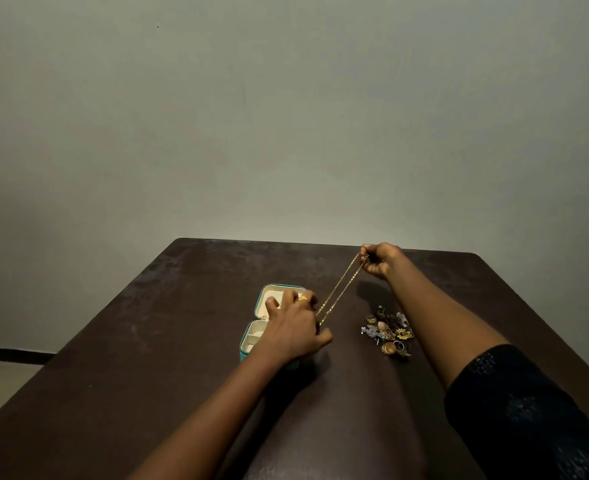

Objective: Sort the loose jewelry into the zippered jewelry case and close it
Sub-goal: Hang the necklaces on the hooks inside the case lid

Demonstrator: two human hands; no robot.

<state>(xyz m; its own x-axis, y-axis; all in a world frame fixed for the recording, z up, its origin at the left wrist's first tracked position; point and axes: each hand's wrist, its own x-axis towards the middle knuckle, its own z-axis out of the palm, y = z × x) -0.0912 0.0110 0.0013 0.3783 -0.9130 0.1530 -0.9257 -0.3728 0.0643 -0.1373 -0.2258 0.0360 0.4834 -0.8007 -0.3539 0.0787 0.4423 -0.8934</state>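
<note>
Fingers (372, 269) of right hand (382, 259) pinch gold chain (341, 289), taut to left hand (298, 327) (grip unclear) over open case (272, 295); pile (388, 332) at centre right unsorted.

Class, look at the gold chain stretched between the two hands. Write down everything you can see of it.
The gold chain is thin and metallic-looking, doubled into two strands that run side by side. It is pulled taut and slants above the dark table. The right hand pinches its upper end at the far side. The left hand holds its lower end beside the open teal jewelry case. Nothing but the hands seems to touch it. Its clasp cannot be made out.
</note>
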